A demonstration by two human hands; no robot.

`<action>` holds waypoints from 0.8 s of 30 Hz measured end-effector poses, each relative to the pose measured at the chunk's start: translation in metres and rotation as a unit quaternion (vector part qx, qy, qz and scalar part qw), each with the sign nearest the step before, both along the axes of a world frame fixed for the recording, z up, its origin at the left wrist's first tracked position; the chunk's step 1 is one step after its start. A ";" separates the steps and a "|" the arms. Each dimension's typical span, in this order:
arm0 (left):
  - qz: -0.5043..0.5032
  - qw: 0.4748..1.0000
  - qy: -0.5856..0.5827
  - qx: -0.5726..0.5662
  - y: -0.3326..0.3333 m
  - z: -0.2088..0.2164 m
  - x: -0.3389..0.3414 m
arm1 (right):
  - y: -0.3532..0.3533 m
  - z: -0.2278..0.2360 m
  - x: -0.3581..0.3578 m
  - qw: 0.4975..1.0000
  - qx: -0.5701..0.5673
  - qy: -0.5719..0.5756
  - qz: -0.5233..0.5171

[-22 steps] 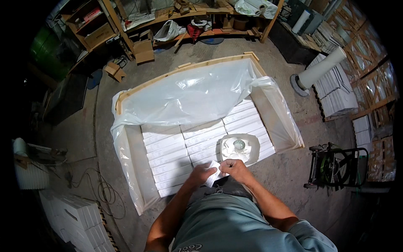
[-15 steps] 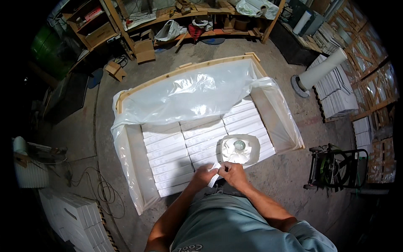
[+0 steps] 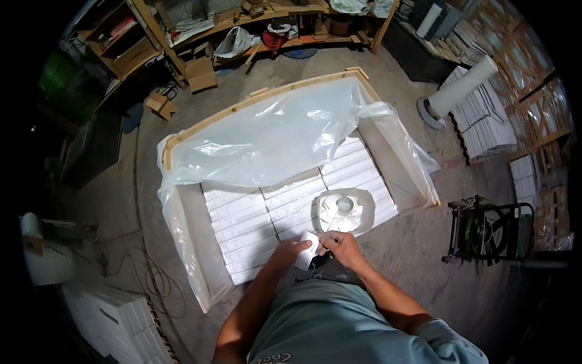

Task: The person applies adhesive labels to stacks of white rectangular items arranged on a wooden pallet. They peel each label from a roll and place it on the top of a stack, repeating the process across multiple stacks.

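My left hand (image 3: 287,250) grips a small white paper slip (image 3: 307,250), its thumb lying across the top. Close by on the right, my right hand (image 3: 341,247) is pinched at the slip's edge; whether its fingertips hold the slip or another small piece is too fine to make out. Just beyond my hands stands an open container (image 3: 366,213) filled with crumpled white paper, with a round greenish roll (image 3: 345,204) on top. It rests on rows of flat white boxes (image 3: 242,227) packed in a large wooden crate (image 3: 265,97) lined with clear plastic sheeting (image 3: 260,142).
A folded black hand cart (image 3: 488,227) is on the floor at right. Farther right, a tall wrap roll (image 3: 464,87) leans beside stacked white boxes (image 3: 482,124). More white boxes (image 3: 115,321) stand at lower left, near a loose cable (image 3: 148,276). A cluttered workbench (image 3: 267,48) lines the back.
The slip has turned to show more of its flat face, and my hands have drawn slightly apart. The whole view has shifted a little.
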State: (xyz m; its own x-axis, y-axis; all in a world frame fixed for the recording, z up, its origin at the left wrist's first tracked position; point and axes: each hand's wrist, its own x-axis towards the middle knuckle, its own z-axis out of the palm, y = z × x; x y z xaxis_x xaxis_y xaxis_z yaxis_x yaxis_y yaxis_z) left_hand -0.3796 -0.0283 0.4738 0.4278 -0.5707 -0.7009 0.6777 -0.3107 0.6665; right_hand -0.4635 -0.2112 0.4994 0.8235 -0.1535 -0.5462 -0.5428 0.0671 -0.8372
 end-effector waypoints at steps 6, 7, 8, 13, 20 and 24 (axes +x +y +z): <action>0.030 0.999 0.023 -0.026 0.002 -0.010 0.002 | 0.010 0.010 -0.004 0.962 -0.209 -0.173 0.009; 0.028 0.999 0.011 -0.024 -0.001 -0.008 0.002 | 0.010 0.009 -0.004 0.958 -0.231 -0.171 0.015; 0.027 0.999 -0.002 -0.021 -0.003 -0.006 0.001 | 0.010 0.008 -0.003 0.953 -0.252 -0.169 0.021; -0.106 0.973 -0.185 0.092 -0.014 0.021 0.003 | 0.011 0.005 -0.003 0.964 -0.241 -0.114 -0.021; -0.169 0.950 -0.262 0.027 -0.008 -0.015 0.001 | 0.003 -0.021 -0.006 0.988 -0.137 -0.064 -0.024; -0.180 0.966 -0.183 0.027 -0.015 -0.005 0.008 | -0.006 -0.034 -0.010 0.999 0.006 0.007 -0.041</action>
